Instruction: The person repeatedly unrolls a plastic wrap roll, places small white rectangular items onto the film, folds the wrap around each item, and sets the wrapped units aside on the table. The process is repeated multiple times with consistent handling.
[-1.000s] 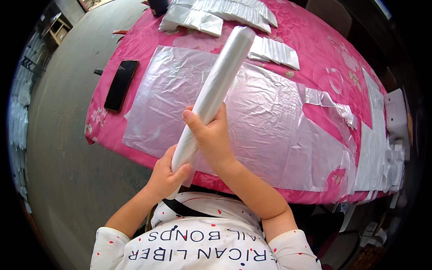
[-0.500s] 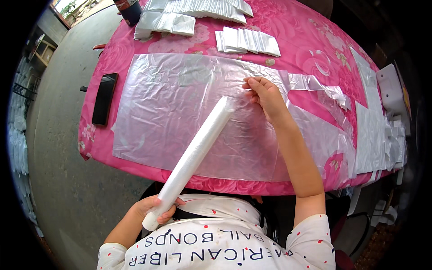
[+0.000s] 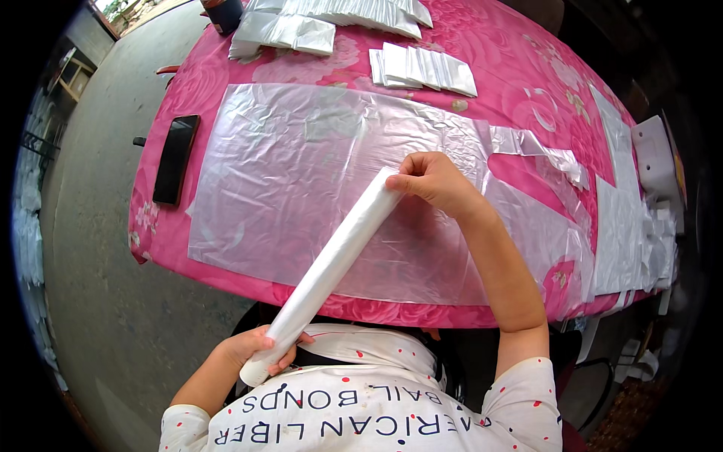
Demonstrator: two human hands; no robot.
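Observation:
A long white roll of thin plastic film slants from my lap up over the table. Its lower end lies in my left hand, whose fingers wrap round it close to my waist. My right hand pinches the film at the roll's upper end, thumb and forefinger together. Beneath the roll, a large translucent plastic bag is spread flat on the table, with wrinkles and strap-like handles toward the right.
Folded white plastic packets lie at the table's far side, with a larger stack behind. A black phone lies on the pink flowered tablecloth at the left. More plastic sheets and a white box are at the right.
My right hand has come down slightly toward me and now pinches at the roll's upper end, where it was pulling at loose film just beyond it. My left hand keeps its grip.

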